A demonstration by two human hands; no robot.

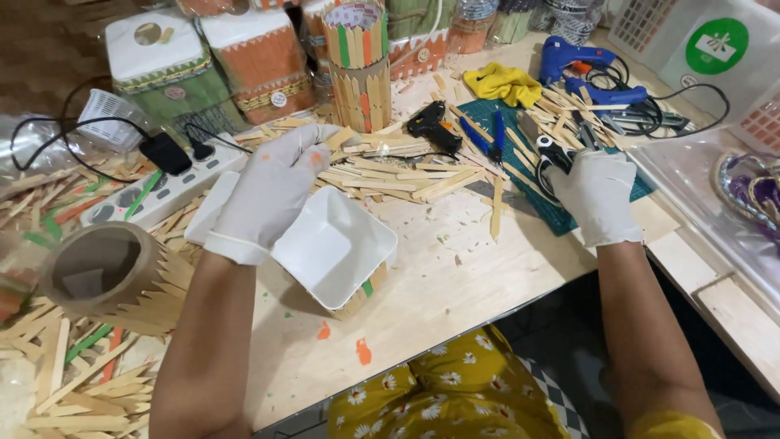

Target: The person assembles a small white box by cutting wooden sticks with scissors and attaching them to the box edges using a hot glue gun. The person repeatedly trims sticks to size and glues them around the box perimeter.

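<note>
Steadying the white square plastic container (pixel 333 244) in the gloved left hand (pixel 272 191), while the gloved right hand (pixel 597 195) is closing around black-handled scissors (pixel 552 158); keeping blades pointed away seems wise.

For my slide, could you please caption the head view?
Gloved left hand holds a white tub; right hand grasps scissors amid sticks.

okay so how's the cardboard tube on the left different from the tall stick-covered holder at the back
The brown cardboard tube lies tilted on its side, its open mouth showing, with bare wooden sticks only along its lower side. The tall stick-covered holder stands upright, ringed in two tiers of plain, green and orange sticks. Both are round and open-topped.
</note>
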